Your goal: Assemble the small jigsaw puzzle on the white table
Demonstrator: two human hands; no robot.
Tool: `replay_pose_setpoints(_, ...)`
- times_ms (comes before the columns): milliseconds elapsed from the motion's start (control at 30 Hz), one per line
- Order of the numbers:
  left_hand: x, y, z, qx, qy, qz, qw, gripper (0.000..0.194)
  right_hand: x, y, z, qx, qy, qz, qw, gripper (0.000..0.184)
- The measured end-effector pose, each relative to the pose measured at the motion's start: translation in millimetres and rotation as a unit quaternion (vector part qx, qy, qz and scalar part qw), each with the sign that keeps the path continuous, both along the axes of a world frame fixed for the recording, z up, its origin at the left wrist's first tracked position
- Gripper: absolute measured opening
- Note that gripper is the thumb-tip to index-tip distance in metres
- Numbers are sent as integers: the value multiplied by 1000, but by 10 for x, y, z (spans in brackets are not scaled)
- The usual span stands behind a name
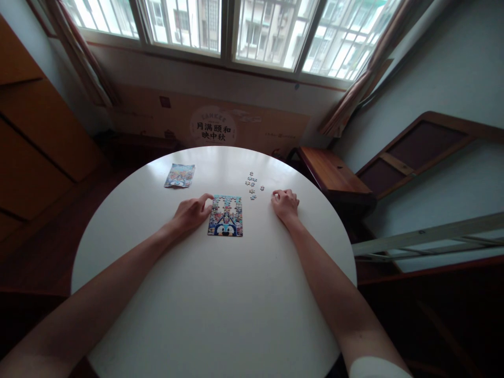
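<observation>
A mostly assembled jigsaw puzzle (226, 227) with a blue cartoon face lies flat on the table, with gaps in its upper half. My left hand (191, 214) rests along its left side, index finger stretched to the upper left corner and thumb apart from it. To the right of the puzzle lie several loose puzzle pieces (252, 184) in a small group. Beyond them, my right hand (286, 203) rests on the table with its fingers curled in. Whether anything is inside those fingers is hidden.
A colourful picture sheet or packet (180, 176) lies at the back left of the round white table (212, 299). Behind the table is a printed banner (268, 123) under barred windows. A wooden stool or bench (326, 168) stands at the right, near a folded wooden chair-like frame (417, 147).
</observation>
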State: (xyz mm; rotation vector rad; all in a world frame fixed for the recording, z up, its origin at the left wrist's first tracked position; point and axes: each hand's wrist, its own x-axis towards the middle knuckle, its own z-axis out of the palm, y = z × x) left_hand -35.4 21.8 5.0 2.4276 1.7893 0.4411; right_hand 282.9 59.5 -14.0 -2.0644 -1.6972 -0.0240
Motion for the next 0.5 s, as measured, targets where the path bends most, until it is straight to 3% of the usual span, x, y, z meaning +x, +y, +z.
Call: replay_pose_setpoints(500, -15, 8, -23, 12, -6, -12, 1000, 35, 9, 3, 1, -16, -8, 16, 1000, 27)
